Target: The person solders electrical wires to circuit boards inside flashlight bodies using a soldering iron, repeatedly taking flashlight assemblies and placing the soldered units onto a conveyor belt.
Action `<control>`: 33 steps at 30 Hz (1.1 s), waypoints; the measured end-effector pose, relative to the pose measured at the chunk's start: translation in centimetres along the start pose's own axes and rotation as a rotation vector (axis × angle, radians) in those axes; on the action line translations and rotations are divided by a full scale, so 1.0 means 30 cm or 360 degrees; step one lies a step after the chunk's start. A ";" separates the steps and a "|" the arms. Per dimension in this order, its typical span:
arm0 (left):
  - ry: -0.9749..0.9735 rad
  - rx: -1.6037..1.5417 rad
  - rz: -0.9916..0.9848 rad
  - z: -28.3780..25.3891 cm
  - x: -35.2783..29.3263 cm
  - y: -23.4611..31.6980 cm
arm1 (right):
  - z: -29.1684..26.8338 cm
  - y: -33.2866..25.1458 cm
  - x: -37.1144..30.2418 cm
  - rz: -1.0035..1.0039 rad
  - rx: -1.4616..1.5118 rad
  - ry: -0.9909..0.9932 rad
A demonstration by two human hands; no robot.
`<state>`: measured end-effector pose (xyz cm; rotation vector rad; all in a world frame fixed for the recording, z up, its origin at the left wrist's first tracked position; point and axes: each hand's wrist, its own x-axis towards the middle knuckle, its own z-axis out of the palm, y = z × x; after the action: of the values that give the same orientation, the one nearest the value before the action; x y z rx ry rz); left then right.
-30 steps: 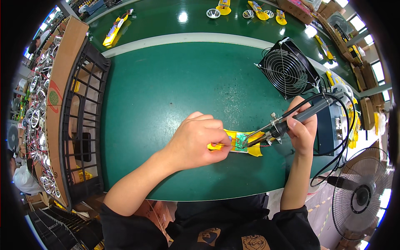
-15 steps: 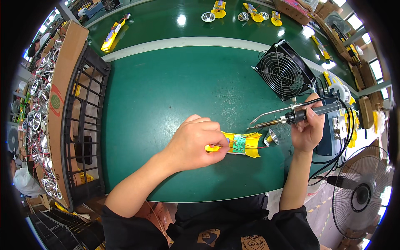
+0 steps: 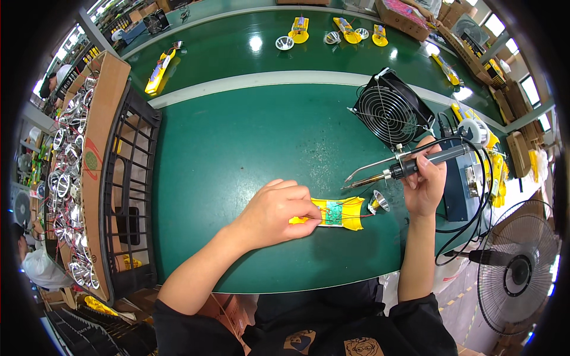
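Note:
My left hand (image 3: 278,212) is closed on the left end of a yellow plastic housing (image 3: 355,213), fingertips pinched over it. A green circuit board (image 3: 332,212) lies in the housing, with thin red and dark wires running over it. To its right, a small silver reflector cup (image 3: 379,203) lies on its side by the wires. My right hand (image 3: 428,187) grips a soldering iron (image 3: 398,171) that has a thin metal guide tube along it. The iron's tip points left, above the housing's far edge and apart from the board.
A black box fan (image 3: 393,110) stands at the back right, near a blue station box (image 3: 460,190) with black cables. On the left are a black crate (image 3: 132,190) and a cardboard box (image 3: 107,130) of reflectors. Beyond runs a green belt (image 3: 225,53) with yellow parts.
The view has shifted, so the bench sits lower in the picture. Both hands keep nearly the same pose, and the iron's tip stays just above the housing's far side.

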<state>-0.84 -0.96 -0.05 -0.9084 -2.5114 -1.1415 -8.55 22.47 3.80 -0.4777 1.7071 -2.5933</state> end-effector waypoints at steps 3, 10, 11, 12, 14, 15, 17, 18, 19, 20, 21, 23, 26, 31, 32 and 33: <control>-0.0026 -0.0003 -0.0001 -0.001 0.001 0.001 | 0.001 0.007 0.003 -0.0034 -0.0039 0.0032; -0.0139 -0.0066 -0.0164 -0.081 0.029 0.023 | 0.008 0.002 0.007 -0.0070 -0.0014 0.0043; -0.0095 -0.0021 -0.0148 -0.086 0.020 0.020 | 0.008 0.002 0.005 -0.0062 -0.0001 0.0046; -0.0085 0.0010 -0.0149 -0.094 0.011 0.011 | 0.007 0.000 0.003 -0.0056 0.0012 0.0048; -0.0364 0.0202 -0.0222 -0.118 0.001 0.003 | 0.000 -0.008 0.002 -0.0050 0.0121 0.0007; -0.0509 0.0147 -0.0363 -0.138 0.014 0.010 | 0.000 -0.013 0.001 -0.0078 0.0113 0.0063; -0.0442 0.0256 -0.0395 -0.157 0.019 0.003 | -0.009 -0.023 0.002 -0.0146 0.0093 0.0143; -0.0387 0.0340 -0.0423 -0.170 0.020 -0.018 | -0.015 -0.014 0.003 -0.0186 0.0076 0.0182; -0.0376 0.0374 -0.0414 -0.183 0.024 -0.046 | -0.016 -0.008 0.005 -0.0230 0.0081 0.0238; -0.0220 0.0442 -0.0487 -0.203 0.030 -0.075 | -0.013 -0.009 0.008 -0.0281 0.0091 0.0293; -0.0064 0.0491 -0.0551 -0.217 0.038 -0.112 | -0.022 -0.006 0.007 -0.0314 0.0118 0.0318; 0.0145 0.0614 -0.0678 -0.266 0.076 -0.218 | -0.028 -0.002 0.011 -0.0347 0.0147 0.0363; 0.0535 0.0759 -0.0905 -0.351 0.166 -0.394 | -0.022 0.006 0.013 -0.0306 0.0209 0.0437; 0.0982 0.1157 -0.1318 -0.410 0.302 -0.679 | -0.025 0.018 0.010 -0.0187 0.0255 0.0504; 0.0984 0.1252 -0.1398 -0.412 0.323 -0.700 | -0.026 0.015 0.006 -0.0161 0.0224 0.0510; 0.0877 0.1208 -0.1609 -0.424 0.344 -0.723 | -0.028 0.020 0.008 -0.0163 0.0182 0.0555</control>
<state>-22.96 -16.76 0.11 0.8267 -2.5062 -0.3693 -9.07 22.94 3.02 -0.1156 1.6406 -2.9725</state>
